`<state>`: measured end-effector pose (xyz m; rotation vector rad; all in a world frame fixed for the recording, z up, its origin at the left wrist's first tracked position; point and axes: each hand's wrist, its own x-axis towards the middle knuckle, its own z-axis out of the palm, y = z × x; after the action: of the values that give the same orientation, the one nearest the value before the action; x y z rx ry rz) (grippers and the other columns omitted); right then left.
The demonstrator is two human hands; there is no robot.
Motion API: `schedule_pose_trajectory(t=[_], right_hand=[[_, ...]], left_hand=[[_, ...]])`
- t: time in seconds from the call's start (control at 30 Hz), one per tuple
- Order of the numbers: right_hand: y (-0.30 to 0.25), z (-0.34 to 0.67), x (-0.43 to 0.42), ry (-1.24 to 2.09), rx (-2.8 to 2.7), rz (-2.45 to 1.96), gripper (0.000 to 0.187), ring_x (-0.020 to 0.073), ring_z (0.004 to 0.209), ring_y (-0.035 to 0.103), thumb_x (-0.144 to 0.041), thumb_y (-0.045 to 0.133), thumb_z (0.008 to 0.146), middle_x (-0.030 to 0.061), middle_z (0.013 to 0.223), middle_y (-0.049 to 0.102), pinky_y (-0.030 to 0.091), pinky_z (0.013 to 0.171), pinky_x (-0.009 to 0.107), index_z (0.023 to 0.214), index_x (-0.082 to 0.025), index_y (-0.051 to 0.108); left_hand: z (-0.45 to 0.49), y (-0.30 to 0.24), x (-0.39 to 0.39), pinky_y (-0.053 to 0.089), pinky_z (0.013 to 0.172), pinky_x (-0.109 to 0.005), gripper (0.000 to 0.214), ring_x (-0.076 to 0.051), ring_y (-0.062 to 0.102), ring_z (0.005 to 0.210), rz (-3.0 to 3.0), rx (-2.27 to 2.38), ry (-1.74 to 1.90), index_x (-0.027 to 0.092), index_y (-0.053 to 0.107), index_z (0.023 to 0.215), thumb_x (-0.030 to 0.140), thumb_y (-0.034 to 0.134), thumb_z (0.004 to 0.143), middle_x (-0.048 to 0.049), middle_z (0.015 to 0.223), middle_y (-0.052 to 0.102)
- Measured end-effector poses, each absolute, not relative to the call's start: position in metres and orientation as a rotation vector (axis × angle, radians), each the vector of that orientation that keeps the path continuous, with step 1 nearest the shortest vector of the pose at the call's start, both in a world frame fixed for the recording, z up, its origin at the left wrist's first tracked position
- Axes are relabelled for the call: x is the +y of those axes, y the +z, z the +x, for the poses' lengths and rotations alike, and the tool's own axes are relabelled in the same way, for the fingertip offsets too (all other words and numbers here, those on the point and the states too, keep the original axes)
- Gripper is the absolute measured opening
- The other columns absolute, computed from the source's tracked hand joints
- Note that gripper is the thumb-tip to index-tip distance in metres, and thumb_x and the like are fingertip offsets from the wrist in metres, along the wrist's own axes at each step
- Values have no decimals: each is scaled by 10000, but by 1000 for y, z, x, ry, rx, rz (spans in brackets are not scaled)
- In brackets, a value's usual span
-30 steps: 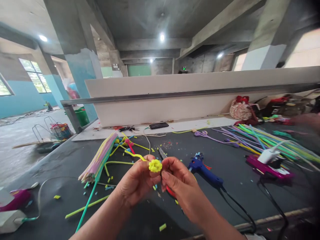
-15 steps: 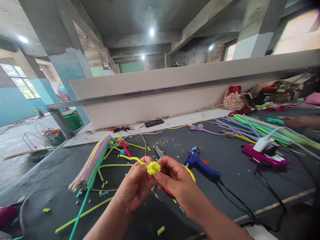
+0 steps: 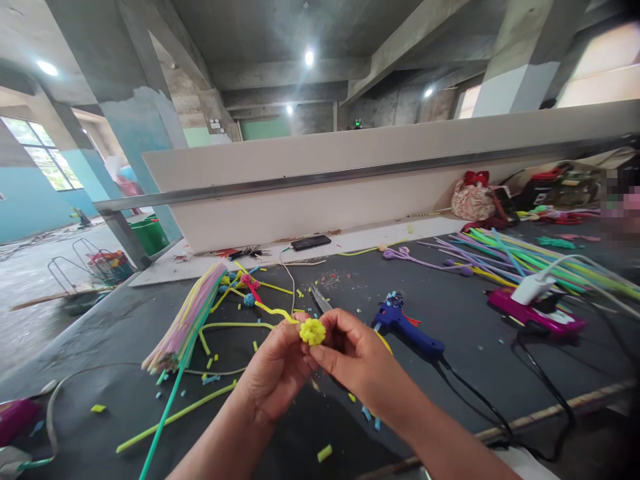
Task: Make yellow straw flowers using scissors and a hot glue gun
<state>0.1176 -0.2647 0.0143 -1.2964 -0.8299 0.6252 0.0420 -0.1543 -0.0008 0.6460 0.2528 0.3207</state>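
Note:
Between my two hands is a small yellow pipe-cleaner flower (image 3: 313,331), its petals bunched into a round head. My left hand (image 3: 274,363) pinches it from the left, and a wavy yellow stem (image 3: 274,309) runs out above those fingers. On the other side, the thumb and forefinger of my right hand (image 3: 353,350) press against the flower's edge. Pliers or scissors with metal blades (image 3: 320,300) lie just beyond my hands, their handles mostly hidden. A blue hot glue gun (image 3: 407,329) rests to the right of my right hand.
At left lies a bundle of pastel pipe cleaners (image 3: 187,320), with finished coloured pieces (image 3: 249,300) beside it. A purple power strip (image 3: 537,313) with a white plug sits at right, near more pipe cleaners (image 3: 505,257). A black phone (image 3: 311,243) lies by the white partition (image 3: 300,207). Cut scraps dot the table.
The flower has turned slightly in my fingers, its face showing more fully. The view has shifted a little. A co-worker's arm at the right has drawn back from the table.

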Motion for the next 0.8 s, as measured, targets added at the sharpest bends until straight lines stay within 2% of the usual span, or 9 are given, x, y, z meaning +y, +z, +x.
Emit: schedule_pose_trajectory(t=[0.17, 0.4, 0.6, 0.8], right_hand=[[28, 127, -278, 743, -915, -1298, 320, 80, 601, 466, -467, 614, 766, -23, 661, 536, 377, 591, 219, 801, -149, 593], [22, 128, -278, 733, -906, -1363, 332, 72, 497, 360, -487, 612, 763, -43, 540, 463, 262, 492, 224, 730, -157, 594], [22, 131, -279, 773, -901, -1329, 361, 85, 529, 390, -504, 631, 735, -30, 562, 463, 288, 530, 238, 647, -156, 591], [23, 141, -284, 800, -1007, -1356, 349, 83, 559, 411, -494, 621, 755, -27, 585, 488, 305, 539, 220, 722, -147, 610]], left_hand=[[39, 1, -156, 445, 526, -159, 206, -42, 495, 496, 591, 233, 287, 104, 631, 768, 162, 750, 611, 11, 602, 572], [38, 0, -155, 407, 507, -137, 224, -51, 519, 537, 640, 192, 203, 108, 615, 749, 185, 770, 607, -4, 637, 577], [35, -3, -152, 378, 500, -149, 205, -38, 474, 510, 692, 143, 158, 111, 613, 760, 178, 755, 628, 3, 633, 552], [34, -3, -155, 366, 496, -152, 183, -34, 460, 495, 688, 122, 153, 112, 618, 767, 175, 739, 645, 0, 628, 549]])
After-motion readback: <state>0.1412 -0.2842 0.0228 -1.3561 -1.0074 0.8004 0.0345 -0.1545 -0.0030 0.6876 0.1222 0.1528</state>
